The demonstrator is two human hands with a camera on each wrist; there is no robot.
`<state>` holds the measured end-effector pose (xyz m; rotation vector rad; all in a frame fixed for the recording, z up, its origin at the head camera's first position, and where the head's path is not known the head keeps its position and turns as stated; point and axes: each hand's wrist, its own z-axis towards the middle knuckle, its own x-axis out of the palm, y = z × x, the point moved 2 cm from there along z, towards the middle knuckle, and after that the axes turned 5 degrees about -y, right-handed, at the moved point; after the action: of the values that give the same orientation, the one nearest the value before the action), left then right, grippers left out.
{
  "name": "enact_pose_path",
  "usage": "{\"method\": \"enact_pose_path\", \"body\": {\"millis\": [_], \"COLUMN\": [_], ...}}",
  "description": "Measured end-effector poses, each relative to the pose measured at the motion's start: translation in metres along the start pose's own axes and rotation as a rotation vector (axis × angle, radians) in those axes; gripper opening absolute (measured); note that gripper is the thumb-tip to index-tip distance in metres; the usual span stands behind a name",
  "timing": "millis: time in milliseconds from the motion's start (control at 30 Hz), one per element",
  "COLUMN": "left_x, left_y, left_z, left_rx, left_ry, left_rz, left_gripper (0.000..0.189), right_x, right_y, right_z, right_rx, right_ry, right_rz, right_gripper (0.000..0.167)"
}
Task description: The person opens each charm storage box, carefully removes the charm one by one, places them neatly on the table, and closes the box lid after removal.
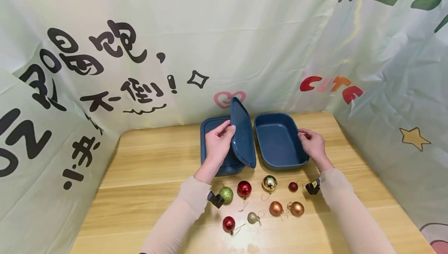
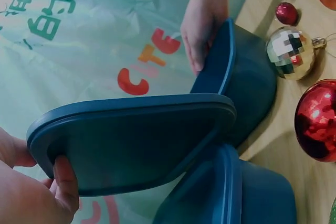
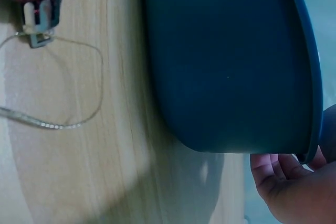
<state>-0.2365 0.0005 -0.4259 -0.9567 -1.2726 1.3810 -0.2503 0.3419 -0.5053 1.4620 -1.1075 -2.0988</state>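
My left hand [image 1: 218, 141] pinches the edge of a dark blue plastic lid [image 1: 244, 135] between thumb and fingers. The lid stands tilted nearly on edge above a blue box [image 1: 203, 145] at the left. Whether that box has its own cover on, I cannot tell, as the lid and hand hide part of it. Beside it sits an uncovered blue box [image 1: 281, 139], with nothing visible inside. At its right side, my right hand [image 1: 312, 145] grips the rim [image 3: 314, 77]; the right wrist view shows fingers beneath the rim's edge.
Several Christmas baubles lie in front of the boxes: a green glitter one [image 1: 226, 195], a shiny red one [image 1: 244, 188], a gold mirrored one [image 1: 269, 183], copper ones [image 1: 297, 209] and smaller ones, some with string loops. Printed cloth [image 1: 266, 51] hangs close behind the wooden table [image 1: 150, 168].
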Motion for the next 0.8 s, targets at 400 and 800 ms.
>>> {"method": "enact_pose_path", "body": {"millis": [400, 800], "left_x": [0.013, 0.015], "left_y": [0.004, 0.004], "left_z": [-0.005, -0.010], "left_rx": [0.051, 0.042], "left_ry": [0.013, 0.025], "left_rz": [0.008, -0.008], "left_gripper": [0.033, 0.034], "right_x": [-0.004, 0.007], "right_y": [0.011, 0.105], "right_z": [0.000, 0.002], "right_rx": [-0.002, -0.134], "right_ry": [-0.015, -0.020], "right_rz": [-0.007, 0.167], "right_gripper": [0.040, 0.035]}}
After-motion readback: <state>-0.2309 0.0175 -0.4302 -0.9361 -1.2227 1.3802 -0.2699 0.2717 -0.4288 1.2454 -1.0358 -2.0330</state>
